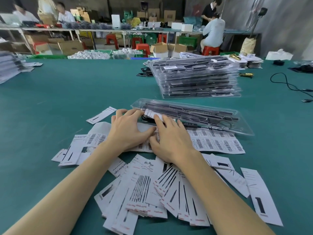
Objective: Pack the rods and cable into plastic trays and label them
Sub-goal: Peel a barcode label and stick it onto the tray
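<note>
A clear plastic tray [211, 119] with black rods and a cable lies on the green table just beyond my hands. A white label [149, 114] sits on its near left end. My left hand [127, 131] lies flat, fingers spread, touching the tray's left end. My right hand [171, 139] presses its fingers on that label and rests over a sheet of barcode stickers [218, 141]. Neither hand grips anything that I can see.
A tall stack of filled trays [198, 78] stands behind. Several printed paper inserts [152, 192] are spread near the front edge. A black cable [288, 83] lies at right, another pile [10, 67] at far left. People work at benches behind.
</note>
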